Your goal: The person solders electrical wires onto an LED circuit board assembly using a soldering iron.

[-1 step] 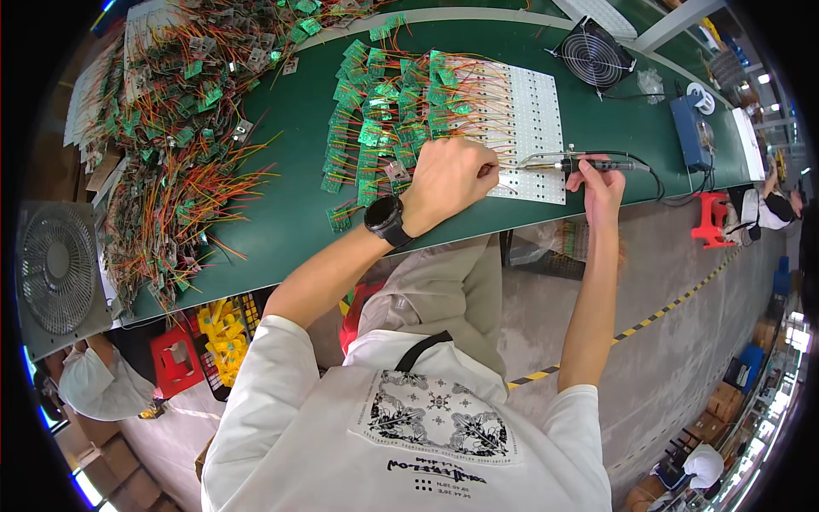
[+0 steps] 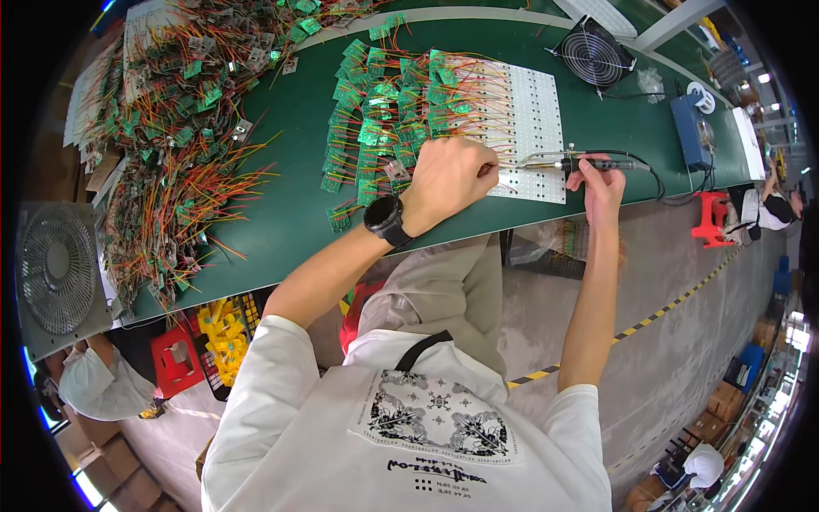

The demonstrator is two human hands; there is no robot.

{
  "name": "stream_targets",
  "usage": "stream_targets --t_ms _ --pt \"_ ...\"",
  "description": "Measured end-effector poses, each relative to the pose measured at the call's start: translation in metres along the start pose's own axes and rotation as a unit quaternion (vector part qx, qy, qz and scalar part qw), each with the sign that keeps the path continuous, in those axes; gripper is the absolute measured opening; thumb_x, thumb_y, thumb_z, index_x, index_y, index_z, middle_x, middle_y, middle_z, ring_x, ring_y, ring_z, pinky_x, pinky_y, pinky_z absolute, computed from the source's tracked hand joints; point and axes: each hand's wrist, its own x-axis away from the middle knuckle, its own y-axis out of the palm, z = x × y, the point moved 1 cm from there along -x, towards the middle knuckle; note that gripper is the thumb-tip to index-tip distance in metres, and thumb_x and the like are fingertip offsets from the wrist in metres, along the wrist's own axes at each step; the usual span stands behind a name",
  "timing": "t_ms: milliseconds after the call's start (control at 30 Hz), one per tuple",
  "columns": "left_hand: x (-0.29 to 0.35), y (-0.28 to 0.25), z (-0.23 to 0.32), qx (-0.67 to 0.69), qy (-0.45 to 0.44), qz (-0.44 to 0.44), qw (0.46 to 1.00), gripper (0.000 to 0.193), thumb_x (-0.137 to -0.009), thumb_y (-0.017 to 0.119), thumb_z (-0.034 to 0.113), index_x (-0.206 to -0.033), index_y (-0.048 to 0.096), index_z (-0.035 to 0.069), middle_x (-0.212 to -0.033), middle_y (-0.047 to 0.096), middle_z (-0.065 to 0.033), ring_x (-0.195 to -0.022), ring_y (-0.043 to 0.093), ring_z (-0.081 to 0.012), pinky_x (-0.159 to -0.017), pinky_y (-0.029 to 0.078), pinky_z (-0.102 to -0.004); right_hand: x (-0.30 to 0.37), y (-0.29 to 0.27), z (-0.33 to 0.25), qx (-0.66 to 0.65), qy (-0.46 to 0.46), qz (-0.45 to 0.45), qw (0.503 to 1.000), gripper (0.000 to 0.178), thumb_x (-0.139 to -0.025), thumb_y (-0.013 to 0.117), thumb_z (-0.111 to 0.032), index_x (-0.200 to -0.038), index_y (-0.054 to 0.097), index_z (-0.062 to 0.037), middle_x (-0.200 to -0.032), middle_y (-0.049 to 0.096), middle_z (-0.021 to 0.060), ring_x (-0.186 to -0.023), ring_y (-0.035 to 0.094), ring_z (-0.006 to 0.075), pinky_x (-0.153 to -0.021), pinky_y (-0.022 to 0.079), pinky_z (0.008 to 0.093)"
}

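A black-handled soldering iron [image 2: 627,165] is gripped in my right hand [image 2: 601,183], near the right edge of a white perforated board panel [image 2: 537,102]. Its metal tip, with a thin curved tube alongside, points left across the panel toward my left fingers. My left hand [image 2: 454,175], with a black watch at the wrist, is closed in a pinch over the panel's near part; whatever lies between the fingertips is hidden. Red and yellow wires [image 2: 486,94] run from the panel to rows of small green circuit boards [image 2: 368,132] on its left.
A large tangled heap of wired boards [image 2: 188,128] covers the table's left side. A black fan [image 2: 595,58] stands at the back right, near a blue soldering station [image 2: 689,132] and a white spool [image 2: 701,98]. Another fan [image 2: 60,269] is at the far left. A red stool [image 2: 710,220] stands beyond the table.
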Motion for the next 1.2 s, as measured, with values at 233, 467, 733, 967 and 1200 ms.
stream_targets --t_ms 233,467,733,967,1200 --pt "-0.004 0.001 -0.002 -0.007 0.001 -0.005 1.0 0.011 -0.074 0.064 0.013 -0.069 0.069 0.004 -0.064 0.063 -0.0129 -0.057 0.062 -0.0321 -0.053 0.048 -0.0404 -0.005 -0.002 0.004 0.009 -0.01 -0.014 1.0 0.017 -0.087 0.063 -0.004 -0.099 0.06 0.0075 -0.078 0.063 0.0119 -0.058 0.062 0.0192 -0.052 0.046 0.0277" --pt "-0.003 0.002 -0.004 -0.007 0.004 0.0 1.0 0.011 -0.073 0.064 0.013 -0.068 0.068 0.004 -0.063 0.062 -0.0126 -0.057 0.061 -0.0319 -0.053 0.048 -0.0401 -0.006 -0.002 0.005 0.011 -0.014 -0.015 1.0 0.017 -0.087 0.063 -0.005 -0.099 0.06 0.0073 -0.079 0.063 0.0122 -0.057 0.062 0.019 -0.051 0.046 0.0276" --pt "-0.004 -0.001 -0.005 -0.041 0.006 -0.03 0.999 0.008 -0.074 0.066 0.013 -0.074 0.07 0.006 -0.066 0.065 -0.0078 -0.06 0.064 -0.0262 -0.053 0.05 -0.0362 -0.007 -0.003 0.007 -0.007 -0.013 0.006 1.0 0.017 -0.087 0.063 -0.004 -0.099 0.061 0.0069 -0.079 0.065 0.0126 -0.056 0.062 0.019 -0.05 0.045 0.0268" --pt "-0.006 -0.004 -0.005 -0.047 0.007 -0.051 0.998 0.011 -0.077 0.066 0.016 -0.079 0.07 0.007 -0.068 0.066 -0.008 -0.062 0.064 -0.0272 -0.057 0.05 -0.0371 -0.008 -0.002 0.006 -0.028 -0.012 0.022 0.999 0.018 -0.087 0.064 -0.006 -0.099 0.061 0.0069 -0.075 0.065 0.012 -0.055 0.061 0.0191 -0.05 0.045 0.0264" --pt "-0.009 -0.02 -0.001 0.033 0.083 -0.112 0.99 0.019 -0.084 0.065 0.026 -0.09 0.069 0.008 -0.083 0.067 -0.0087 -0.075 0.064 -0.0285 -0.062 0.049 -0.0393 -0.006 -0.001 0.005 -0.036 -0.007 0.028 0.999 0.018 -0.087 0.065 -0.006 -0.099 0.061 0.0063 -0.072 0.064 0.0112 -0.054 0.06 0.0181 -0.05 0.044 0.0255"
